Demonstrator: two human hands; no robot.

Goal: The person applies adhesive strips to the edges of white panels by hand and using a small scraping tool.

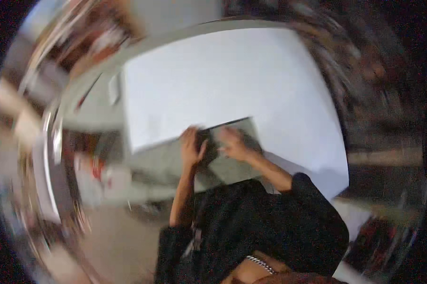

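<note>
A large white sheet (232,75) covers most of the grey-green table (156,163). My left hand (191,146) lies over the near border of the sheet, its fingers stretched out and its thumb apart. To its right is my right hand (235,143), blurred, with its fingers apart and pointing toward the left hand. A thin dark strip (232,122) runs along the sheet's near border, just beyond my right hand. Dark shadow fills the space between the hands. I see nothing held in either hand.
At the table's far left lie a slim dark stick-like thing (88,92) and a small white block-shaped thing (113,90). Left of the table, below its level, are blurred pale and red things (97,170). Dark, smeared clutter (374,94) stands beyond the right side.
</note>
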